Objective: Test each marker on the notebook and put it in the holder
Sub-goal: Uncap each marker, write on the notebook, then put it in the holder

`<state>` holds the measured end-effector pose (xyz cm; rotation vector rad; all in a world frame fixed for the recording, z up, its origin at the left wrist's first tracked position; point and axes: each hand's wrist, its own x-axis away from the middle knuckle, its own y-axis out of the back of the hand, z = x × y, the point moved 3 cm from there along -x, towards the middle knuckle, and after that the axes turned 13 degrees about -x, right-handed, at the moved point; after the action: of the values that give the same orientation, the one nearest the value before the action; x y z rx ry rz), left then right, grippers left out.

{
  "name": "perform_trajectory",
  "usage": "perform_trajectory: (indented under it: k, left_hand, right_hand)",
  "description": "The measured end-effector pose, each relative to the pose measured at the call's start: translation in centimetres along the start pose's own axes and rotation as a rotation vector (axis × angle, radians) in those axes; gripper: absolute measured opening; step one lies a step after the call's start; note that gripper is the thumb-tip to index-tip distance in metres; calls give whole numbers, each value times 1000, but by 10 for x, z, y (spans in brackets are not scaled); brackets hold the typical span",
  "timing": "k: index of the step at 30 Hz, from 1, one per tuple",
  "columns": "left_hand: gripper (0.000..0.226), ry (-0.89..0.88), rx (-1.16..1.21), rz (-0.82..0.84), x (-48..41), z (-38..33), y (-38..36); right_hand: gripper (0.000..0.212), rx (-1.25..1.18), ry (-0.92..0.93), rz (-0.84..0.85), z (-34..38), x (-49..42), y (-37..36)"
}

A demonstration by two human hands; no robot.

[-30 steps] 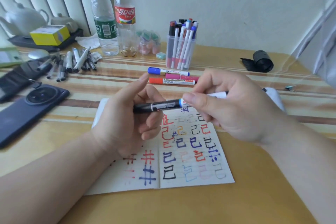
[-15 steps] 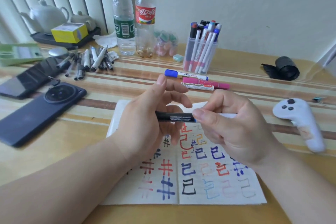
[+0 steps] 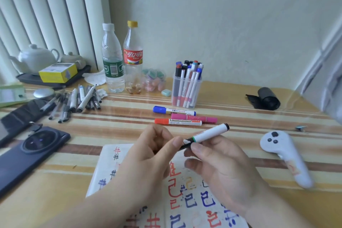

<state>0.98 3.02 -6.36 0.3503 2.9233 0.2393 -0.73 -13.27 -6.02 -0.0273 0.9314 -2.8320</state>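
A: Held marker [image 3: 209,134]: where is it placed?
B: It is held in the air above the notebook [image 3: 111,172], tilted, with its black-tipped tail raised toward the far right. A white barrel, a green ring and a black near end are seen.

A: How is it gripped?
B: The white barrel is pinched by the right hand [image 3: 218,168] between thumb and fingers, just behind the green ring. The black near end is gripped by the left hand [image 3: 153,155], thumb pressed against it, the other fingers curled in. Whether the cap is seated or pulled loose cannot be told, as that spot is blurred.

A: Notebook?
B: It is laid open and flat on the striped table [image 3: 240,113], under both hands. Its pages are covered with red, blue, black and yellow test marks.

A: Holder?
B: The clear holder [image 3: 187,89] is stood upright at the far side, well apart from the hands, and is packed with markers. Three loose markers are laid side by side between holder and hands: a blue-capped marker [image 3: 174,111], a pink marker [image 3: 194,117] and an orange-capped marker [image 3: 177,122].

A: Rest?
B: A dark phone [image 3: 27,153] is laid at the left, camera up. A pile of pens [image 3: 77,100] is spread behind it. A water bottle [image 3: 112,65] and a cola bottle [image 3: 133,57] are stood left of the holder. A white controller [image 3: 285,157] is laid at the right, and a black roll [image 3: 266,98] is seen beyond it.
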Motion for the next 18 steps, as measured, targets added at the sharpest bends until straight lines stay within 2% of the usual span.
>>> perform_trajectory:
  k: [3,6,9,14,16,18]
  left_hand:
    - [11,-104,-119,71,5,-1,-10]
    - [14,-83,-204,73,4,4,-10]
    - [28,-85,-215,-13,2,3,-2]
    - [41,-89,-266,-128,0,3,7]
    - [40,-90,-262,-167,-1,2,8]
    - [28,-96,-242,-213,-2,0,7]
  right_hand:
    - [22,45,3,43,-4,-1,-4]
    - [26,93,44,-36,-3,-2,-3]
    - [32,110,87,-97,2,-1,-1]
    - [22,292,145,-119,19,6,-7]
    - [26,409,144,-93,23,8,-8]
    - [14,494,175,-63,26,9,-8]
